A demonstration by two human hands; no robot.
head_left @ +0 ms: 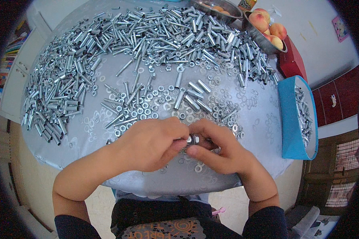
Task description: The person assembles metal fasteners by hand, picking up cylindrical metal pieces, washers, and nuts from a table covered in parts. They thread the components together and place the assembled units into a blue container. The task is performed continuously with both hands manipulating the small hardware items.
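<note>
My left hand [157,141] is closed in a pinch, back of the hand up, on an expansion anchor bolt [193,140]. A nut and a dark-edged washer show on its end between my hands; the rest is hidden by my fingers. Curled around that end is my right hand [221,149], its thumb below and forefinger above. Just beyond my hands lie loose hex nuts [147,111], flat washers [190,118], several metal sleeves [192,102] and some threaded bolts [125,122].
A wide heap of sleeves and bolts [159,36] curves along the table's far and left sides. On the right stands a blue fabric bin [290,119] with metal parts inside. Metal bowls sit at the far right, one holding peaches [277,31]. A patterned silver cloth [259,123] covers the table.
</note>
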